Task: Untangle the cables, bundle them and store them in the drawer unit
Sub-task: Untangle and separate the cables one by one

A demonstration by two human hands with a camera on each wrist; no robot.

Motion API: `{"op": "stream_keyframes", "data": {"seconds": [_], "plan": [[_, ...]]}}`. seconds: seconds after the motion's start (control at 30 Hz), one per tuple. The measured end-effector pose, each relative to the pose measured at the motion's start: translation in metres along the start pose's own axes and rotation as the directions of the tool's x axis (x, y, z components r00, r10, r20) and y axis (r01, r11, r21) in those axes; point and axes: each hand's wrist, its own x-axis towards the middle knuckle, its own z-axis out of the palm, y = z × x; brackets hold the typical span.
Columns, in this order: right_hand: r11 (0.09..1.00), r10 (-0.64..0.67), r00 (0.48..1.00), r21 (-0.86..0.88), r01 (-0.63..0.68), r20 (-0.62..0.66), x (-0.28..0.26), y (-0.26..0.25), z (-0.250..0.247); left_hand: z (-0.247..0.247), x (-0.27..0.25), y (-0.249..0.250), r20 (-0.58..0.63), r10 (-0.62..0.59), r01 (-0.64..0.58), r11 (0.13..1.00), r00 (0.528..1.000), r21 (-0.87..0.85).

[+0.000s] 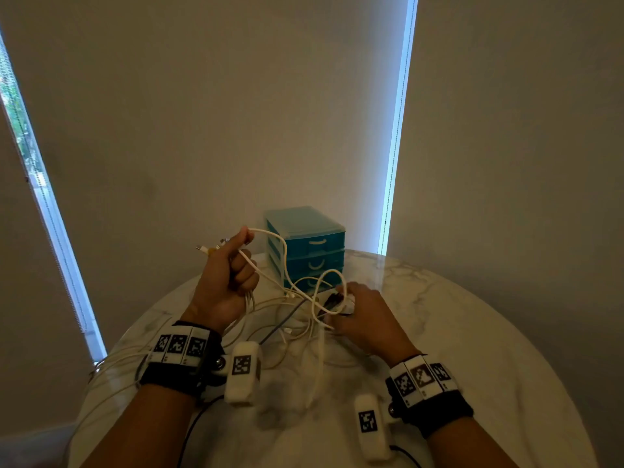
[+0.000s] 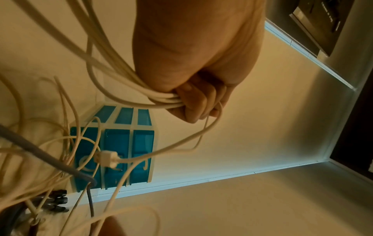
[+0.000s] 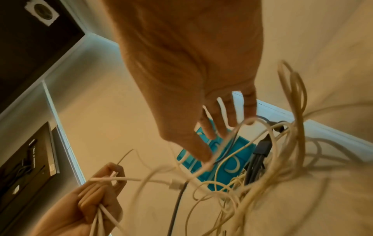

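Cables, mostly thin white rubbery charger-type leads (image 1: 305, 319), sit in one loose snarl in the middle of the round white marble bench (image 1: 472, 332), spilling toward its left edge, with a thicker grey cable (image 1: 287, 320) running through the heap. The small turquoise plastic three-drawer unit (image 1: 305, 244) stands at the far edge of the bench, right behind the tangle, all drawers shut as far as I can see.

The left hand (image 1: 226, 282) is raised above the bench, its grip clenched round a bunch of white strands with a few plug ends poking out past the thumb. The right hand (image 1: 364, 315) is low over the pile with its fingers (image 3: 226, 118) spread and mostly straight, threading into a white loop near some dark connectors (image 3: 260, 146). It looks released rather than pinching anything.

My guess is we're still early in the untangling. Best bet: keep the left hand's bundle steady and high so the strands hang, then follow one cable down from it and feed its free end back through the loops instead of yanking. Pulling hard would probably just tighten the knot around the grey lead, and could drag the light drawer unit along.

Looks-wise, the white leads are slim, floppy and near identical, so they're hard to tell apart. A small white plug block (image 2: 106, 158) dangles mid-tangle.
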Motion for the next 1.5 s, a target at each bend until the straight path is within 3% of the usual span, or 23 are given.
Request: {"op": "stream_keyframes", "data": {"seconds": [0.07,0.13,0.2,0.23,0.27,0.33,0.4,0.47,0.57,0.63,0.77,0.87,0.9,0.97,1.07,1.13,1.2,1.27,1.37,1.47,1.5], "plan": [[0.99,-0.058,0.965,0.111,0.089,-0.257,-0.003,-0.011,-0.004,0.001,0.001,-0.002,0.007,-0.009,0.009,1.0,1.0,0.021],[0.944,-0.197,0.822,0.124,0.306,-0.534,-0.01,-0.031,-0.012,0.003,0.002,-0.007,0.006,-0.021,0.021,0.999,1.0,0.041],[0.863,-0.365,0.721,0.075,0.499,-0.589,-0.019,-0.049,-0.014,0.007,0.001,-0.012,0.004,-0.04,0.04,0.999,0.999,0.036],[0.824,-0.44,0.713,0.07,0.562,-0.546,-0.022,-0.055,-0.01,0.008,0.001,-0.014,0.008,-0.051,0.051,0.998,0.999,0.03],[0.814,-0.469,0.752,0.102,0.571,-0.463,-0.024,-0.059,-0.004,0.01,0.0,-0.015,0.012,-0.062,0.062,0.998,0.998,0.025],[0.88,-0.404,0.893,0.183,0.439,-0.2,-0.019,-0.055,0.01,0.014,-0.001,-0.016,0.026,-0.076,0.075,0.997,0.997,0.023],[0.945,-0.316,0.949,0.09,0.315,0.001,-0.011,-0.04,0.022,0.017,-0.001,-0.016,0.045,-0.085,0.084,0.996,0.995,0.021],[0.957,-0.282,0.959,0.088,0.278,0.04,-0.008,-0.029,0.022,0.018,-0.001,-0.016,0.035,-0.086,0.085,0.996,0.996,0.023],[0.919,-0.2,0.971,0.32,0.232,-0.131,-0.009,-0.028,0.005,0.011,0.002,-0.017,-0.056,-0.089,0.095,0.989,0.994,0.115],[0.793,-0.1,0.978,0.579,0.191,-0.186,-0.01,-0.034,-0.008,0.002,0.006,-0.018,-0.122,-0.126,0.15,0.964,0.984,0.22],[0.597,0.13,0.95,0.787,0.155,-0.285,-0.005,-0.032,-0.023,-0.012,0.007,-0.017,-0.208,-0.208,0.28,0.861,0.956,0.424],[0.27,0.209,0.947,0.945,0.185,-0.245,0.001,-0.025,-0.034,-0.012,0.003,-0.016,-0.255,-0.12,0.248,0.789,0.959,0.561],[0.238,0.188,0.95,0.95,0.203,-0.25,0.002,-0.024,-0.037,-0.009,0.002,-0.015,-0.249,-0.055,0.196,0.785,0.967,0.588],[0.34,0.12,0.954,0.914,0.219,-0.273,0.002,-0.025,-0.039,0.0,-0.002,-0.012,-0.217,0.078,0.073,0.789,0.973,0.61],[0.642,0.006,0.983,0.754,0.138,-0.185,-0.004,-0.029,-0.03,0.02,-0.01,-0.007,-0.125,0.222,-0.09,0.756,0.967,0.648],[0.794,-0.041,0.996,0.602,0.079,-0.077,-0.008,-0.031,-0.024,0.028,-0.015,-0.007,-0.025,0.247,-0.164,0.712,0.969,0.683],[0.889,-0.087,0.996,0.447,0.094,-0.037,-0.01,-0.03,-0.019,0.032,-0.016,-0.011,0.076,0.184,-0.187,0.719,0.98,0.67],[0.924,-0.157,0.985,0.343,0.172,-0.07,-0.012,-0.031,-0.017,0.036,-0.015,-0.016,0.121,0.09,-0.149,0.672,0.989,0.725],[0.91,-0.2,0.968,0.338,0.242,-0.153,-0.013,-0.038,-0.015,0.041,-0.015,-0.024,0.106,-0.033,-0.07,0.552,0.994,0.831],[0.878,-0.181,0.958,0.401,0.26,-0.224,-0.013,-0.04,-0.01,0.044,-0.018,-0.038,0.188,-0.169,-0.043,0.624,0.967,0.78],[0.874,-0.175,0.954,0.408,0.265,-0.245,-0.013,-0.041,-0.009,0.046,-0.02,-0.04,0.186,-0.183,-0.038,0.606,0.965,0.795]]}}
